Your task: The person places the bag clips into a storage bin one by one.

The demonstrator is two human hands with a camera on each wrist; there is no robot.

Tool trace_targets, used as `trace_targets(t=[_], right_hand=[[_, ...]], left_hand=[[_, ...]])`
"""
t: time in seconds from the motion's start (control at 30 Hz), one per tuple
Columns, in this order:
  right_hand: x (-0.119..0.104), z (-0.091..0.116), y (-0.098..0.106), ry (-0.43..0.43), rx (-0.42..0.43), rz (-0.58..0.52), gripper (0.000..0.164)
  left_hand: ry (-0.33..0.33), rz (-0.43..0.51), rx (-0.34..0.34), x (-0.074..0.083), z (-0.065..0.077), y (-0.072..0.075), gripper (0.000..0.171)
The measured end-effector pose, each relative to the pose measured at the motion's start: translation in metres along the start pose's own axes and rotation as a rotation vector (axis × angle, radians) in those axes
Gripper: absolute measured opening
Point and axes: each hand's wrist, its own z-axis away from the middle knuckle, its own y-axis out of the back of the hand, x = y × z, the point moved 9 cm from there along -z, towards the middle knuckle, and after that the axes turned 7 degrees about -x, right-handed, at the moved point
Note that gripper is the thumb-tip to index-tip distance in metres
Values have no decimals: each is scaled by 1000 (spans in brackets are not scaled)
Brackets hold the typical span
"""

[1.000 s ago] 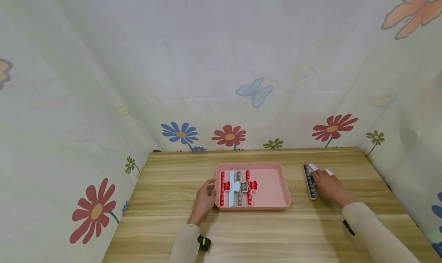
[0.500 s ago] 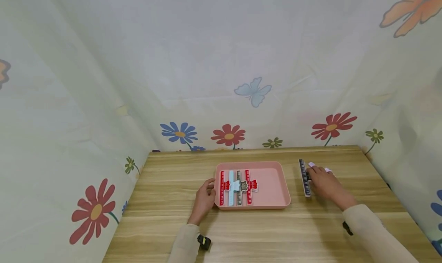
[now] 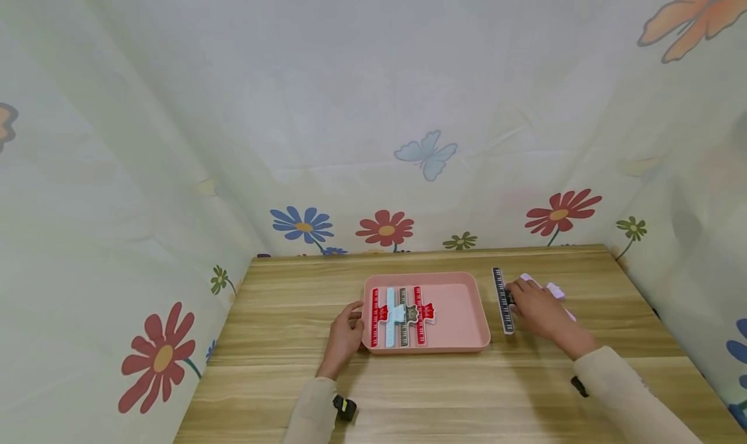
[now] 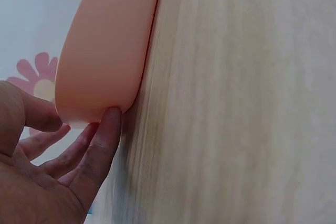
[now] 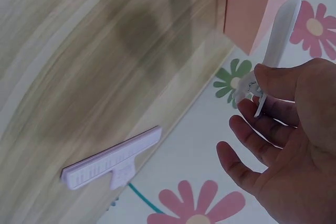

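Observation:
My right hand (image 3: 539, 309) pinches a black piano-key-patterned clip (image 3: 503, 301) by its handle, between thumb and index finger; in the right wrist view the clip (image 5: 281, 32) shows its pale back, lifted off the table. A lilac clip (image 3: 554, 291) of the same shape lies beyond that hand, partly covered by it, and appears whole in the right wrist view. At the left end of a pink tray (image 3: 458, 314), my left hand (image 3: 344, 339) rests its fingertips on the outer wall. Inside the tray stand in a row two red clips (image 3: 375, 317), a light blue clip (image 3: 391, 327) and a grey clip (image 3: 403, 330).
The tray sits on a wood-grain table (image 3: 432, 392). Its right part shows bare pink floor. A pale curtain (image 3: 350, 107) with flowers and butterflies hangs behind and at both sides of the table.
My right hand has moved left with the black clip, away from the lilac clip, which now shows more. The left hand and the tray have stayed in place.

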Motion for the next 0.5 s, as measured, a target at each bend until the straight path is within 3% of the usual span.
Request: trace_targets(t=[0.2, 0.5], right_hand=[[-10, -1, 3, 26, 23, 23, 43], [-23, -6, 9, 35, 37, 7, 43]], left_hand=[[50, 53, -38, -8, -4, -2, 40], [52, 122, -80, -13, -6, -3, 42]])
